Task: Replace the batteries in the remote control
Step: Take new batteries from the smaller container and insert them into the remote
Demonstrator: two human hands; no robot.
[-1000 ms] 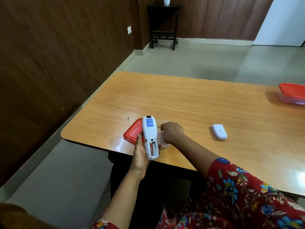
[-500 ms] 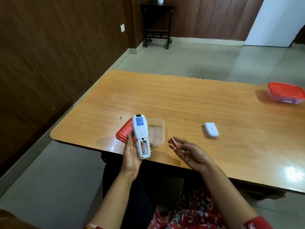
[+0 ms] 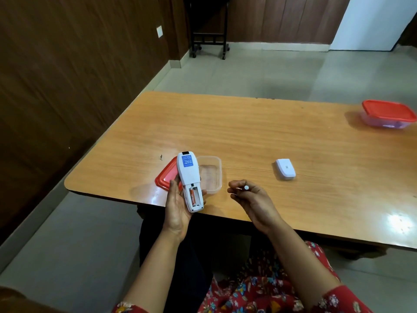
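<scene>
1. Looking down through the head camera, I take the clear tub (image 3: 220,175) as my landmark; it stands open on the wooden table (image 3: 248,132), close to the edge nearest me.
2. The remote control (image 3: 189,177) is just left of the tub, back face up. Its top end overlaps the tub's left rim from my angle.
3. My operator's left hand (image 3: 178,206) grips the remote's lower half, with the thumb along its left edge and the fingers curled round the right edge.
4. The battery bay at the remote's lower end is uncovered. A seated battery (image 3: 192,196), orange, lies in the left slot, and the slot beside it shows bare white plastic.
5. The right hand (image 3: 255,199) hovers right of the tub and a little nearer me, palm up and fingers curled. It pinches a loose battery (image 3: 246,187) between thumb and fingertips.
6. Only a round metal end faces the camera, so I read it as a battery but cannot tell which pole it is.
7. A red lid (image 3: 165,177) lies left of the tub, partly behind the remote and the left hand.
8. A white battery cover (image 3: 285,169) rests on the table well to the right of the tub.
9. A lidded container (image 3: 388,114) sits far right of the tub, towards the table's far side.
</scene>
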